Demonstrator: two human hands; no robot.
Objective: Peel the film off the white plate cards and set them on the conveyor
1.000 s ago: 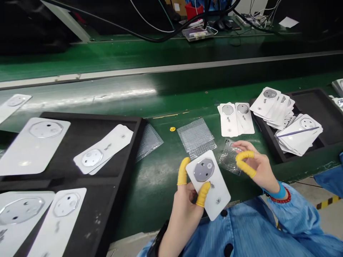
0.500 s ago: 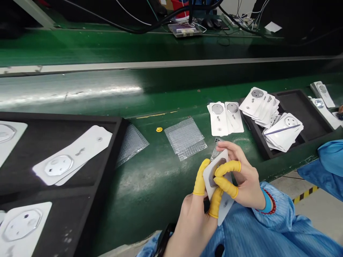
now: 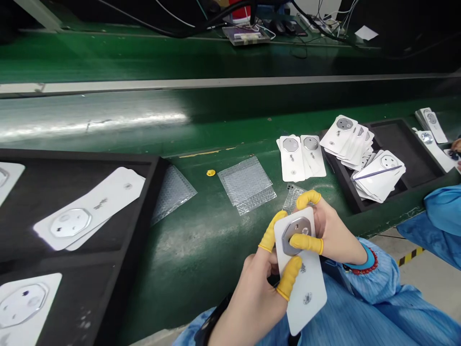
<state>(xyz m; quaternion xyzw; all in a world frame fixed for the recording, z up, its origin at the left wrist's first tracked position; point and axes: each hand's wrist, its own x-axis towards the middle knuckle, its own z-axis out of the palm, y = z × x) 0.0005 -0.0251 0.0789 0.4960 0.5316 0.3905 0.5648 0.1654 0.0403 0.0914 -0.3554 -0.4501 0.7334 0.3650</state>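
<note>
My left hand (image 3: 257, 288) grips a white phone back cover (image 3: 306, 298) by its left side, its thumb on the front face. My right hand (image 3: 333, 230) holds the same cover at the upper right. Its thumb rests on the silver octagonal camera plate (image 3: 297, 228), and its forefinger is up behind the top edge. Yellow finger cots sit on the thumbs and forefingers. The cover faces me, tilted, above my lap. Just beyond my fingers lies a small clear bubble bag (image 3: 292, 197), partly hidden by them.
Several white covers lie in the left black tray (image 3: 144, 230). Bubble bags (image 3: 247, 185) and a yellow finger cot (image 3: 211, 172) rest on the green bench. Beyond my hands are more covers (image 3: 292, 161) and a right black tray (image 3: 418, 149) with stacks. A co-worker's blue sleeve (image 3: 444, 211) is at right.
The cover has turned to face me and sits lower. My right forefinger has moved off its front to behind the top edge; the right thumb stays on the camera plate.
</note>
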